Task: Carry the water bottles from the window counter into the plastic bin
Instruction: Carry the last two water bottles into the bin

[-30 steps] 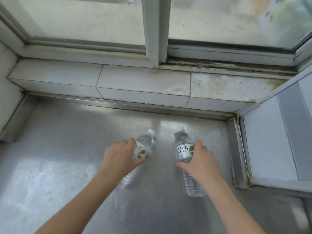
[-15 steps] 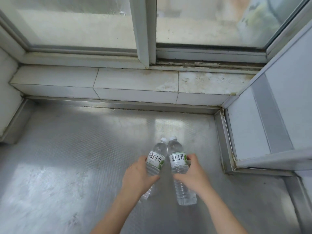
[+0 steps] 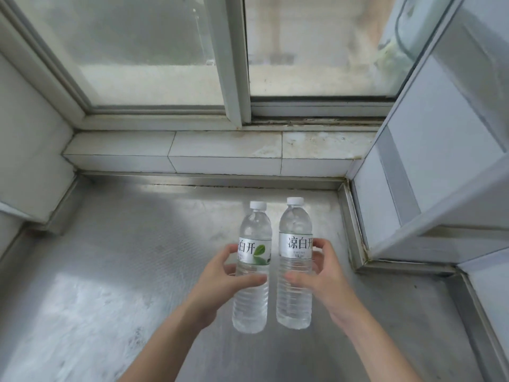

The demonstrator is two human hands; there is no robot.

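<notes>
I hold two clear water bottles with white caps and white labels, upright and side by side above the steel counter (image 3: 110, 271). My left hand (image 3: 220, 277) is shut around the middle of the left bottle (image 3: 252, 271), whose label shows a green leaf. My right hand (image 3: 322, 274) is shut around the right bottle (image 3: 294, 260). Both bottles are lifted off the counter and nearly touch. No plastic bin is in view.
A tiled sill (image 3: 220, 153) and a sliding window (image 3: 237, 64) close off the far side. A white panel (image 3: 429, 175) juts in at the right, with a raised steel edge (image 3: 355, 238) beside it. A wall (image 3: 30, 150) bounds the left.
Both bottles lay on the counter under my hands a second ago. I have picked them up, stood them upright and brought them together and closer to me.
</notes>
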